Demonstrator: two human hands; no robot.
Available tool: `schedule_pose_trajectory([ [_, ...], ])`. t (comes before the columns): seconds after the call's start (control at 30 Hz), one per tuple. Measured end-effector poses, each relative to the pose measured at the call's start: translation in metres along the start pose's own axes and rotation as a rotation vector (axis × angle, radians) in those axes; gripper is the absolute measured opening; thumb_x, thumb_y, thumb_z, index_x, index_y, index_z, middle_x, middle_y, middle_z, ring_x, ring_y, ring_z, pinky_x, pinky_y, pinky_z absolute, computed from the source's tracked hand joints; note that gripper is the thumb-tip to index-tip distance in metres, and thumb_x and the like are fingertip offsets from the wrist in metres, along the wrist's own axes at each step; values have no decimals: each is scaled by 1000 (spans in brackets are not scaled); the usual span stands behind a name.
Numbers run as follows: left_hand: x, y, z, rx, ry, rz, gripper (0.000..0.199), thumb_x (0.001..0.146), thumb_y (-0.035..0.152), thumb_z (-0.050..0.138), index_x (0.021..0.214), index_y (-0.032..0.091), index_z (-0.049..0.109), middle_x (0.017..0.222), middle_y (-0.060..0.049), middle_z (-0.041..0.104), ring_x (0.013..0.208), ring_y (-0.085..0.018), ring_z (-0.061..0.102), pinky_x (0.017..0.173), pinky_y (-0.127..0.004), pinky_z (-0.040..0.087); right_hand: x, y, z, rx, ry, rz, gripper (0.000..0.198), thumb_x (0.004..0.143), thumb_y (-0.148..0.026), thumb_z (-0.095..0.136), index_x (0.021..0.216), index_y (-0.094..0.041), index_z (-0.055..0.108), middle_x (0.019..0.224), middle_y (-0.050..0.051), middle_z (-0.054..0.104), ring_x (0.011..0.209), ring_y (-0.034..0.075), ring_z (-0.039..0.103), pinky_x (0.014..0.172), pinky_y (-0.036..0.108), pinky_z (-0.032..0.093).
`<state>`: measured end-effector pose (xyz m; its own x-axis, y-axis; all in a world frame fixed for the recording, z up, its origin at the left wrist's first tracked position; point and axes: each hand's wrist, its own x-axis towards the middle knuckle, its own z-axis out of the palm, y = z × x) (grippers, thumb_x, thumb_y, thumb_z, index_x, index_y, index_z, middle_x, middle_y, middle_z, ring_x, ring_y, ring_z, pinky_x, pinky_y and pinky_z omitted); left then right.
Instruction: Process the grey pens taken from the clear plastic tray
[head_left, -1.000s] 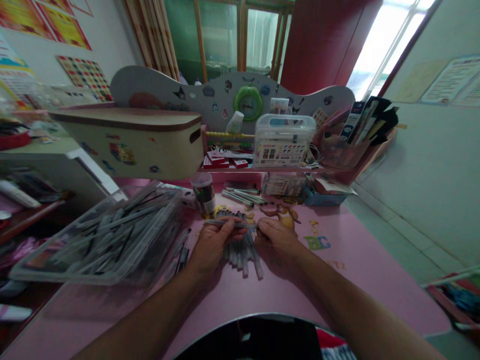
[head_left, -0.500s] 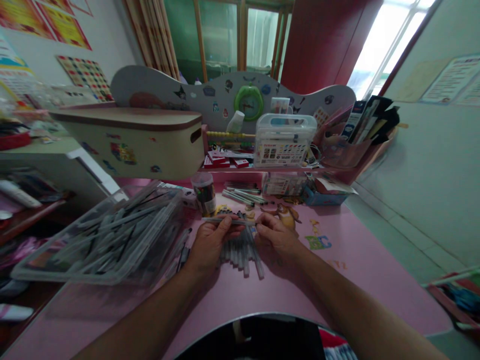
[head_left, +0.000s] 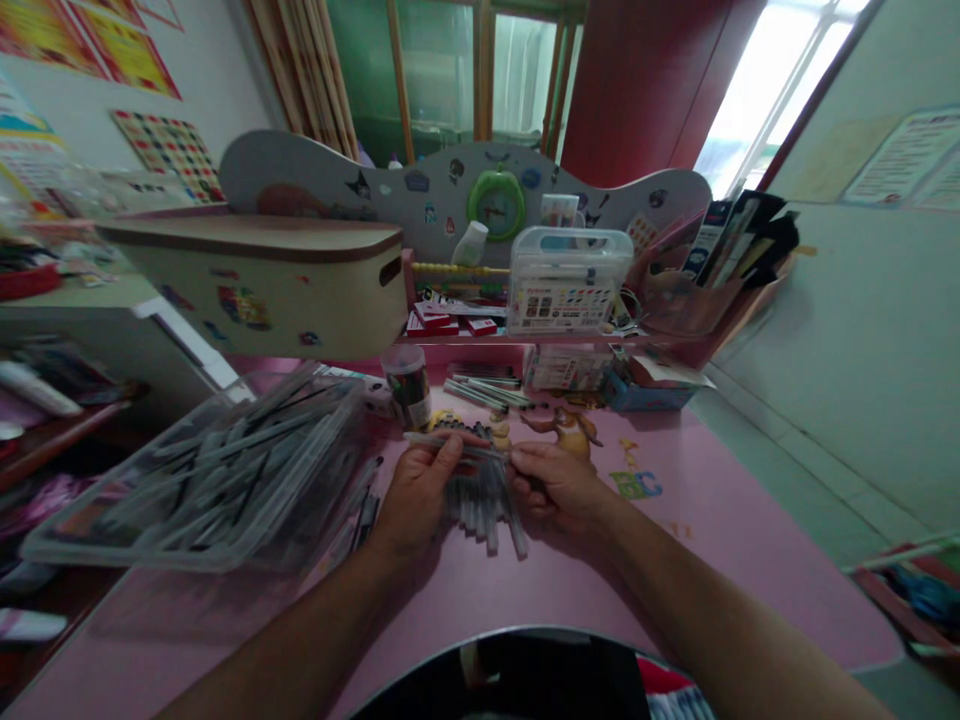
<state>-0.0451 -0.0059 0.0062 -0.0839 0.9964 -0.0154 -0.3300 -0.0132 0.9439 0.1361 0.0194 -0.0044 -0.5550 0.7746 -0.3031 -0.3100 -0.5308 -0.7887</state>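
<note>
My left hand (head_left: pixel 420 490) is closed around a thin, clear pen barrel (head_left: pixel 424 440), its thumb on top and the barrel lying nearly level. At the barrel's right end, my right hand (head_left: pixel 559 485) is pinched with thumb and forefinger; the fingertips hide that end. Below and between both hands, a row of similar clear pens (head_left: pixel 484 510) lies side by side on the pink desk (head_left: pixel 577 610), dark tips at the far end. To the left is a clear plastic bin (head_left: pixel 225 555) heaped with more pen barrels.
Behind the hands are a lidded tub of pens (head_left: pixel 409 390), a bundle of pens (head_left: pixel 491 392) and a blue box (head_left: pixel 649 395). A shelf carries a cream storage box (head_left: pixel 300 300), a clear carry case (head_left: pixel 570 285) and a green clock (head_left: pixel 496 207).
My right hand has turned slightly, its fingers curling in more at the barrel's end. The barrel in my left hand has tilted a little, its right end lower.
</note>
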Motion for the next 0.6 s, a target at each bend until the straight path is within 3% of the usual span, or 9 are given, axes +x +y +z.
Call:
schedule_pose_trajectory([
  [0.07,6,2,-2,-91,18,48,26,85,42,70,86,16,72,91,-8,75,84,-19,70,75,-27,54,3,0,-1,-9,73,-33,30,70,-33,79,68,-18,53,48,-8,45,36,3,29,32,14,15],
  [0.17,18,8,-9,-306,96,141,25,85,42,69,87,18,68,88,-7,73,95,-23,71,86,-35,55,8,-5,-9,82,298,-115,31,67,-26,73,58,-21,44,39,-12,32,32,2,20,31,14,13],
  [0.23,23,13,-13,-413,179,166,22,84,40,70,88,19,65,78,-3,69,86,-22,71,83,-38,57,11,-11,-15,116,402,-164,32,69,-27,68,56,-22,39,37,-14,25,31,3,14,30,14,11],
  [0.33,22,18,-12,-454,233,144,20,83,35,72,90,18,63,70,2,59,60,-12,59,62,-26,55,13,-16,-18,145,484,-253,29,73,-31,65,59,-22,41,37,-15,22,31,3,13,30,13,13],
  [0.4,14,16,-4,-412,158,56,24,78,28,78,94,18,64,70,4,55,51,-6,48,50,-17,46,12,-12,-11,143,465,-288,28,74,-33,68,62,-21,46,38,-15,24,32,3,14,30,13,13],
  [0.47,4,11,6,-356,28,-68,35,70,23,84,98,18,64,72,4,56,51,-5,45,45,-14,38,8,-3,4,119,361,-295,29,71,-33,75,65,-20,51,40,-14,30,32,3,18,30,14,15],
  [0.53,-5,4,14,-331,-50,-174,39,67,23,86,99,18,64,77,3,59,52,-5,46,43,-13,37,3,9,22,99,224,-292,26,71,-31,80,71,-19,56,44,-12,38,33,4,28,33,15,26],
  [0.6,-9,-2,18,-350,-33,-223,31,71,30,84,89,16,64,78,1,60,54,-6,49,43,-13,39,-1,18,34,111,103,-244,22,73,-31,78,81,-20,61,57,-6,54,41,8,45,42,21,41],
])
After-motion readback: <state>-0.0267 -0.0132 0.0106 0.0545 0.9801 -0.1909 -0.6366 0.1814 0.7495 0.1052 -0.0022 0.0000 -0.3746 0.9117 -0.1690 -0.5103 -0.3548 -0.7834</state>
